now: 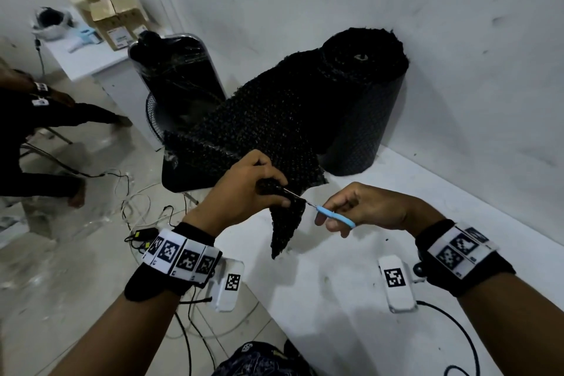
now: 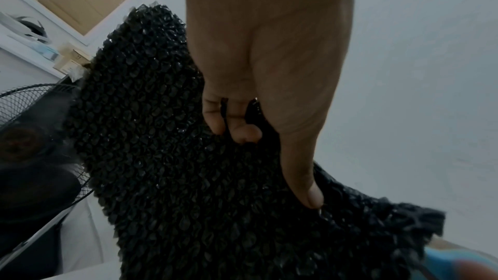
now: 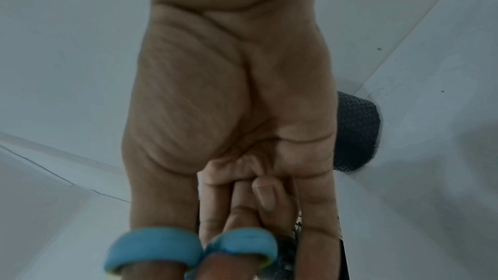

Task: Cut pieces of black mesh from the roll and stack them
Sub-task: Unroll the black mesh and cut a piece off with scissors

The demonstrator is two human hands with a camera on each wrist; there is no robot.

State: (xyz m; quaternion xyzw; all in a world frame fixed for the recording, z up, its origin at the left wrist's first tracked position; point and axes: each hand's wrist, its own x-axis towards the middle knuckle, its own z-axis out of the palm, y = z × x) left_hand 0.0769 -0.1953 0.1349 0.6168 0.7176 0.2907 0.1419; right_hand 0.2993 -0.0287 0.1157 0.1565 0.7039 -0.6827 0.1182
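A thick roll of black mesh stands on end in the table's far corner against the wall, and its loose sheet stretches out toward me. My left hand grips the sheet's near edge; in the left wrist view the fingers curl under the mesh and the thumb presses on top. My right hand holds blue-handled scissors, thumb and finger through the blue loops. The blades reach into the mesh just under my left thumb. A cut flap hangs down from there.
The white table carries two white tagged devices near me. Left of the roll stand a black wrapped bundle and a wire fan guard. Cables litter the floor. Another person sits at far left; boxes behind.
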